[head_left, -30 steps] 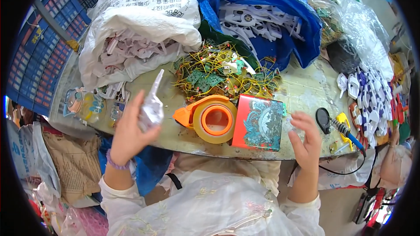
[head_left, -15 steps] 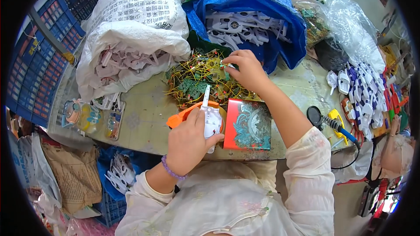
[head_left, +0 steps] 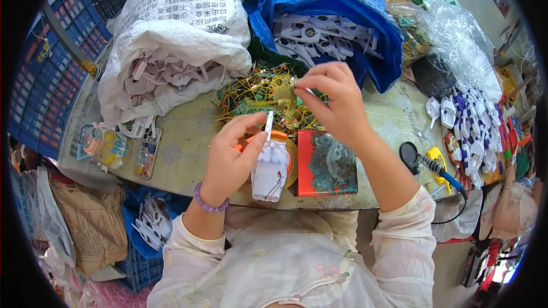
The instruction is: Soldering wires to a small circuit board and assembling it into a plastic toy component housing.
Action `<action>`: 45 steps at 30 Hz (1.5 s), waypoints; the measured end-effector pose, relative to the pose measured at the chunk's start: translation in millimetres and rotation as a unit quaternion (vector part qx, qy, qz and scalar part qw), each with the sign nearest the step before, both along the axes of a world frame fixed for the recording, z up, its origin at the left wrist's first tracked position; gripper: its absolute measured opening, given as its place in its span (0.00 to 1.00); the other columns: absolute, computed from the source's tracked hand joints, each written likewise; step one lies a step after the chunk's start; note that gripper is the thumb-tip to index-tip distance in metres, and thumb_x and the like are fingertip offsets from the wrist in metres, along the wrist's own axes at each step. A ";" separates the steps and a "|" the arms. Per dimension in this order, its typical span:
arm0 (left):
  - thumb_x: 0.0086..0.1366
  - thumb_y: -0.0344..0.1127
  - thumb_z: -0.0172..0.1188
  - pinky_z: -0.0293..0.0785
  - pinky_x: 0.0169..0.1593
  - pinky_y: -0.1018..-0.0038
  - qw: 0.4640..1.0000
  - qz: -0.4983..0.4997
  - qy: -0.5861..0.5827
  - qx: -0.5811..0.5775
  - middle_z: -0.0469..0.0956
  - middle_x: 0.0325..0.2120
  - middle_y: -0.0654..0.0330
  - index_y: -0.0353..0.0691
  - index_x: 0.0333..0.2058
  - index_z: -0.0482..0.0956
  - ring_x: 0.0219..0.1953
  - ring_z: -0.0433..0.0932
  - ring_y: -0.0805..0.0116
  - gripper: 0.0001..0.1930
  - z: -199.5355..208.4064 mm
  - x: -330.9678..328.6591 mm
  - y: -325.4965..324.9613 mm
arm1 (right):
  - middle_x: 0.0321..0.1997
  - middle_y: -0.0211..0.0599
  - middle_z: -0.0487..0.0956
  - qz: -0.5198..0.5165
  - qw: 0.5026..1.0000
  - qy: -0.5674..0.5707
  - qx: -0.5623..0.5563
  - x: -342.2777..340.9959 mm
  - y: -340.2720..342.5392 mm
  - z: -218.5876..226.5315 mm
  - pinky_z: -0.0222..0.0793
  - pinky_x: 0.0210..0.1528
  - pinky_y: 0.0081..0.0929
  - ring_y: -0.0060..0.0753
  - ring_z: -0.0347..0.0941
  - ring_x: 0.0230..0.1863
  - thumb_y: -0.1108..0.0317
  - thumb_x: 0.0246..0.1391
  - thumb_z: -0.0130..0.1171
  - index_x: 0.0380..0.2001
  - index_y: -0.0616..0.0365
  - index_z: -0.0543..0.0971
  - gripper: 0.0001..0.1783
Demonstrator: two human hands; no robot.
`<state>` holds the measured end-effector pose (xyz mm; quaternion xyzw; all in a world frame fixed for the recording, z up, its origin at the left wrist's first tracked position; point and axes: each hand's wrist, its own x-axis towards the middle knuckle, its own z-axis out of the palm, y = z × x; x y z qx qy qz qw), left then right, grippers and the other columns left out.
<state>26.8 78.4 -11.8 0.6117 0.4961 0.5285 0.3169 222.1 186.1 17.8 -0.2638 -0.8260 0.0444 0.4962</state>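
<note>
A white plastic housing [head_left: 270, 172] with a narrow stem and thin red and dark wires inside lies open side up near the table's front edge. My left hand [head_left: 233, 151] is closed on its stem, thumb and fingertips pinching it. Over the heap of green circuit boards with yellow wires [head_left: 251, 100], my right hand [head_left: 338, 102] pinches a small green-and-white part [head_left: 293, 83], largely covered by the fingers. Beneath the housing sits an orange round object [head_left: 289, 157], partly hidden.
A red box [head_left: 306, 174] with a dusty dark top stands right of the housing. Behind are a white sack [head_left: 188, 34] and a blue sack [head_left: 394, 40] of white parts. A soldering iron [head_left: 442, 171], bottle [head_left: 105, 147] and stacked white-and-purple housings [head_left: 474, 131] flank the work area.
My left hand has shifted from the housing's body up to its stem, uncovering the body and its wires. My right hand has lifted slightly and turned, still pinching the small part.
</note>
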 end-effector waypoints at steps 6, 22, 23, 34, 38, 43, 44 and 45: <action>0.53 0.18 0.52 0.64 0.59 0.70 0.978 -0.075 -0.140 0.138 0.69 0.55 0.52 0.30 0.53 0.72 0.57 0.68 0.64 0.25 7.3 10.4 1.1 | 0.31 0.34 0.78 0.123 0.962 0.066 -0.235 1.6 -50.9 2.2 0.65 0.43 0.31 0.36 0.71 0.39 0.72 0.46 0.65 0.32 0.55 0.82 0.07; 0.70 0.43 0.47 0.76 0.53 0.65 0.734 -0.312 -0.570 -0.199 0.70 0.53 0.51 0.31 0.59 0.60 0.53 0.74 0.58 0.26 -17.7 15.8 -10.2 | 0.31 0.33 0.79 0.083 0.990 0.087 -0.079 2.6 -64.8 -3.7 0.66 0.45 0.34 0.37 0.74 0.38 0.74 0.41 0.66 0.28 0.55 0.79 0.08; 0.69 0.43 0.50 0.77 0.52 0.67 0.757 -0.318 -0.545 -0.169 0.71 0.53 0.52 0.33 0.58 0.62 0.52 0.75 0.58 0.26 -21.7 15.9 -10.9 | 0.31 0.33 0.79 0.083 0.990 0.087 -0.079 2.4 -64.7 -4.7 0.66 0.45 0.34 0.37 0.74 0.38 0.74 0.41 0.66 0.28 0.55 0.79 0.08; 0.68 0.42 0.51 0.79 0.50 0.68 0.769 -0.320 -0.519 -0.191 0.72 0.52 0.51 0.32 0.58 0.62 0.52 0.75 0.60 0.25 -30.0 13.0 -9.1 | 0.37 0.35 0.79 0.151 0.974 0.050 -0.162 1.9 -63.8 -3.2 0.63 0.49 0.36 0.39 0.72 0.44 0.71 0.46 0.64 0.30 0.56 0.80 0.06; 0.68 0.42 0.51 0.79 0.50 0.67 0.798 -0.274 -0.502 -0.189 0.73 0.51 0.50 0.31 0.57 0.65 0.51 0.76 0.59 0.25 -26.9 19.0 -12.9 | 0.39 0.36 0.78 0.146 0.975 0.041 -0.164 3.1 -64.8 -7.3 0.64 0.49 0.35 0.40 0.72 0.44 0.71 0.47 0.63 0.31 0.56 0.80 0.06; 0.64 0.29 0.56 0.72 0.54 0.69 0.940 -0.111 -0.319 -0.053 0.74 0.51 0.48 0.27 0.56 0.68 0.52 0.75 0.63 0.22 -19.4 31.0 -18.5 | 0.43 0.38 0.77 0.080 0.985 0.062 -0.137 6.2 -72.9 -3.2 0.64 0.51 0.32 0.38 0.71 0.47 0.72 0.41 0.69 0.33 0.57 0.81 0.12; 0.63 0.26 0.57 0.71 0.55 0.70 0.952 -0.089 -0.293 -0.012 0.73 0.52 0.48 0.26 0.56 0.67 0.52 0.74 0.63 0.23 -20.7 32.6 -19.2 | 0.43 0.38 0.77 0.081 0.985 0.062 -0.138 5.4 -74.4 -3.9 0.64 0.51 0.32 0.38 0.71 0.47 0.72 0.41 0.69 0.33 0.57 0.81 0.12; 0.61 0.23 0.57 0.70 0.55 0.70 0.961 -0.069 -0.265 0.028 0.72 0.52 0.48 0.25 0.57 0.66 0.53 0.73 0.63 0.24 -21.8 33.8 -19.6 | 0.43 0.38 0.77 0.088 0.981 0.070 -0.160 5.1 -76.4 -4.3 0.64 0.50 0.32 0.38 0.71 0.47 0.72 0.40 0.69 0.33 0.58 0.81 0.12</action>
